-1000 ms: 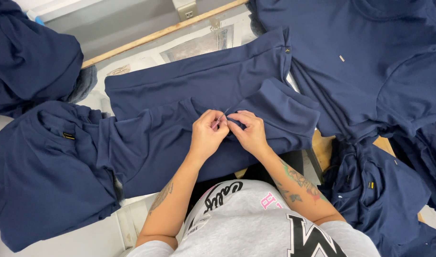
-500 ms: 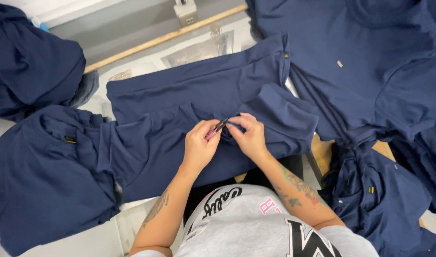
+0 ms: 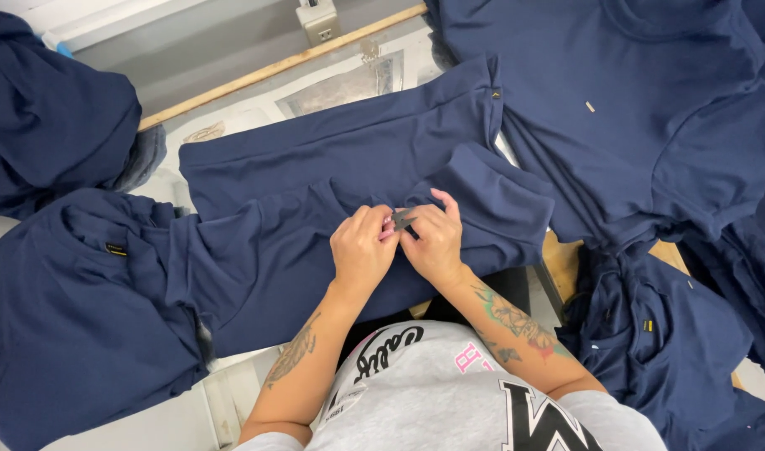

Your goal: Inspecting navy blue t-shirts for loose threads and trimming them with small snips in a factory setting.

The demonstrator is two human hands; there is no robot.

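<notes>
Across the pale worktable (image 3: 232, 125) I see a navy garment (image 3: 332, 184) spread flat, and above its middle my left hand (image 3: 361, 250) and right hand (image 3: 437, 242) meet, fingertips pinched together on a small dark tag (image 3: 401, 220) between them.

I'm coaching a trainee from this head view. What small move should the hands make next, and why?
Probably ease the small dark tag down flat onto the navy garment. Both the left hand and right hand pinch it between their fingertips just above the cloth, so it looks held but not yet seated.
</notes>
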